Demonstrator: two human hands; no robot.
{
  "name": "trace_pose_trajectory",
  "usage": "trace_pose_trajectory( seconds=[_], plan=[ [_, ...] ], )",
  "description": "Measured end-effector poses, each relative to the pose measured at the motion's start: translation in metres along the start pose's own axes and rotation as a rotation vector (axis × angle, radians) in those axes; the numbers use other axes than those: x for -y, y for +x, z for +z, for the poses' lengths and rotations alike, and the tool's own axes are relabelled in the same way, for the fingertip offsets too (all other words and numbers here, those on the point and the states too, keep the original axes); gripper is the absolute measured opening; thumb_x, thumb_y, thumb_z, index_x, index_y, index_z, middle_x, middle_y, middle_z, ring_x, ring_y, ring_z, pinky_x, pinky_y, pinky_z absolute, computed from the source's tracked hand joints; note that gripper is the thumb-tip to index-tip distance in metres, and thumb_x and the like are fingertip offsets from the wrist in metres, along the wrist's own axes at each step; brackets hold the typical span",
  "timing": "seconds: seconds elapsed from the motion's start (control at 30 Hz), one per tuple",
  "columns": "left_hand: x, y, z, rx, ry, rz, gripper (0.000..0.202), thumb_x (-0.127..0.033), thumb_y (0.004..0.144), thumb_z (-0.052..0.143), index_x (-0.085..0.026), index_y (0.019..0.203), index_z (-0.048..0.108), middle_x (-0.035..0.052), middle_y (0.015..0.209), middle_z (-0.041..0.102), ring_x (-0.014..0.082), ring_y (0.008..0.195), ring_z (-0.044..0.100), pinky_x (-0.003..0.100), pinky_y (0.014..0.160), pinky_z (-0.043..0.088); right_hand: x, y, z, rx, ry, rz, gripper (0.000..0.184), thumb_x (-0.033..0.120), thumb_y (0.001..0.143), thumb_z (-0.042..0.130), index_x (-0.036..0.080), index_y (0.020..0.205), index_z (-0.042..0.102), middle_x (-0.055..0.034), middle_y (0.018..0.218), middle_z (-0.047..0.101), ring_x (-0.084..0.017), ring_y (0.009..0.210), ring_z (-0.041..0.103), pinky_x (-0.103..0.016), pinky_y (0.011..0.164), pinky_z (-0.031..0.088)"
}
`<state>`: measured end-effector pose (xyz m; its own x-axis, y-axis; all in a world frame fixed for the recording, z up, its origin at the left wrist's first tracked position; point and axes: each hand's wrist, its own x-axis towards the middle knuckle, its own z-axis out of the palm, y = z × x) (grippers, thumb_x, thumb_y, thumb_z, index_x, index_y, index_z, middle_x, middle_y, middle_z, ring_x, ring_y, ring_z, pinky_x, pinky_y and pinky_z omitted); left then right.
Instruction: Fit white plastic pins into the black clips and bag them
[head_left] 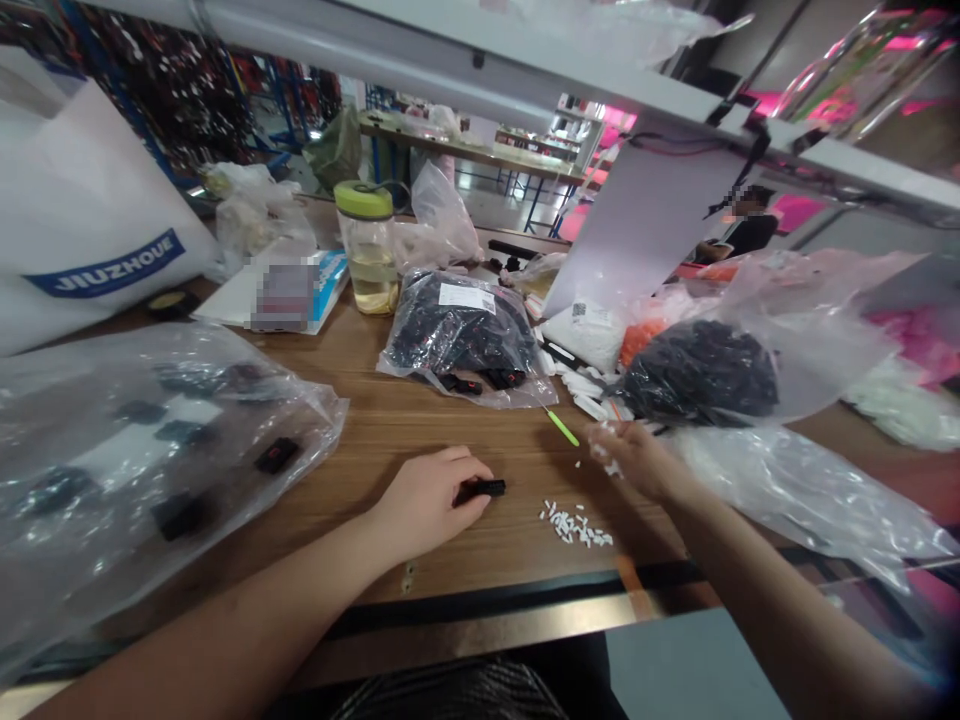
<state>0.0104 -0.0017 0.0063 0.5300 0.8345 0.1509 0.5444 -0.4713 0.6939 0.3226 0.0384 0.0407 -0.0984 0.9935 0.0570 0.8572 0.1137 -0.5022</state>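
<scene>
Left hand (424,505) gripping a small black plastic part (480,489) above a wooden table (375,420), right hand (634,460) pinching tiny white pieces (611,467), loose white pile (574,524) at its 7 o'clock, green stick (562,427) at its 10 o'clock, clear bag of black parts (457,335) at the left hand's 12 o'clock

Your left hand (424,505): curled, fingers closed, low
Your right hand (634,460): raised, fingertips bunched
Your forearms (247,590): angled inward from below

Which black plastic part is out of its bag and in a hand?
The small black part pinched in the left hand; the others lie inside clear plastic bags on the table.
</scene>
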Motion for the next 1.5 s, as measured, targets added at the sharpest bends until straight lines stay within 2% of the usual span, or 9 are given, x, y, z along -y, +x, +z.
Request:
trace_pose_trajectory(
  seconds=[0.07, 0.17, 0.3, 0.4, 0.67, 0.8, 0.93, 1.2, 1.5],
  plan=[
    [0.0, 0.0, 0.0, 0.003, 0.014, -0.005, 0.018, -0.022, 0.085, 0.063, -0.023, 0.103, 0.069, -0.0008, 0.087, 0.062, 0.0115, 0.063, 0.055, 0.028, 0.065, 0.046, 0.002, -0.024, 0.025, 0.063, -0.102, -0.035, 0.041, 0.041, 0.097, 0.047, 0.019, 0.063, 0.056, -0.0024, 0.058, 0.06, -0.016, 0.056, 0.058, -0.027, 0.053, 0.042],
    [0.0, 0.0, 0.001, -0.006, 0.027, -0.011, 0.017, -0.022, 0.085, 0.064, -0.024, 0.102, 0.069, -0.0015, 0.087, 0.062, 0.0112, 0.063, 0.054, 0.028, 0.065, 0.045, 0.007, -0.038, 0.045, 0.061, -0.253, -0.059, 0.029, 0.036, 0.094, 0.05, 0.018, 0.074, 0.06, -0.0082, 0.073, 0.067, -0.02, 0.064, 0.062, -0.028, 0.055, 0.034],
    [0.002, 0.0, 0.002, -0.012, 0.024, 0.003, 0.016, -0.022, 0.086, 0.064, -0.024, 0.101, 0.069, -0.0023, 0.084, 0.061, 0.011, 0.063, 0.054, 0.027, 0.064, 0.044, 0.013, -0.036, 0.044, 0.097, -0.581, -0.145, 0.03, 0.034, 0.099, 0.04, 0.017, 0.089, 0.062, -0.0107, 0.09, 0.069, -0.02, 0.07, 0.065, -0.027, 0.053, 0.028],
    [0.003, 0.0, 0.002, -0.007, 0.018, 0.007, 0.016, -0.023, 0.086, 0.064, -0.024, 0.102, 0.069, -0.0022, 0.083, 0.06, 0.0113, 0.064, 0.054, 0.027, 0.064, 0.044, 0.016, -0.033, 0.036, 0.103, -0.717, -0.2, 0.033, 0.036, 0.102, 0.037, 0.016, 0.094, 0.062, -0.0107, 0.095, 0.067, -0.021, 0.08, 0.067, -0.027, 0.056, 0.034],
    [-0.001, -0.002, 0.0, -0.007, 0.032, 0.003, 0.018, -0.023, 0.087, 0.06, -0.023, 0.104, 0.068, -0.0009, 0.086, 0.061, 0.0112, 0.063, 0.053, 0.027, 0.064, 0.043, 0.023, -0.044, 0.0, 0.196, -0.5, -0.241, 0.03, 0.039, 0.096, 0.05, 0.023, 0.115, 0.067, -0.0097, 0.11, 0.069, -0.027, 0.104, 0.064, -0.039, 0.084, 0.049],
    [0.0, -0.003, 0.001, 0.001, 0.02, -0.009, 0.019, -0.023, 0.086, 0.061, -0.024, 0.104, 0.069, -0.0011, 0.087, 0.061, 0.0103, 0.062, 0.052, 0.026, 0.063, 0.043, 0.023, -0.043, -0.011, 0.204, -0.309, -0.324, 0.026, 0.037, 0.098, 0.05, 0.026, 0.106, 0.072, -0.0067, 0.108, 0.071, -0.024, 0.1, 0.065, -0.04, 0.09, 0.048],
    [0.002, -0.002, 0.002, -0.009, -0.002, -0.014, 0.019, -0.023, 0.085, 0.062, -0.024, 0.103, 0.069, -0.0017, 0.085, 0.06, 0.0099, 0.061, 0.051, 0.025, 0.062, 0.042, 0.034, -0.03, 0.0, 0.054, -0.224, -0.421, 0.018, 0.034, 0.093, 0.061, 0.026, 0.094, 0.076, -0.0048, 0.099, 0.073, -0.023, 0.093, 0.064, -0.042, 0.09, 0.044],
    [0.002, -0.002, 0.002, -0.023, -0.004, 0.013, 0.019, -0.019, 0.085, 0.064, -0.023, 0.102, 0.07, -0.0016, 0.084, 0.06, 0.0107, 0.063, 0.052, 0.025, 0.063, 0.042, 0.065, 0.004, 0.03, 0.223, -0.353, -0.516, 0.017, 0.019, 0.092, 0.062, 0.022, 0.087, 0.077, -0.0033, 0.087, 0.074, -0.02, 0.086, 0.064, -0.037, 0.084, 0.037],
    [-0.002, -0.001, 0.0, -0.014, 0.022, 0.022, 0.019, -0.02, 0.086, 0.063, -0.022, 0.103, 0.07, -0.0007, 0.086, 0.061, 0.0109, 0.063, 0.053, 0.025, 0.062, 0.043, 0.066, 0.013, 0.025, 0.318, -0.321, -0.525, 0.022, 0.019, 0.092, 0.058, 0.021, 0.08, 0.076, -0.0023, 0.082, 0.074, -0.017, 0.079, 0.064, -0.033, 0.083, 0.037]
  ],
)
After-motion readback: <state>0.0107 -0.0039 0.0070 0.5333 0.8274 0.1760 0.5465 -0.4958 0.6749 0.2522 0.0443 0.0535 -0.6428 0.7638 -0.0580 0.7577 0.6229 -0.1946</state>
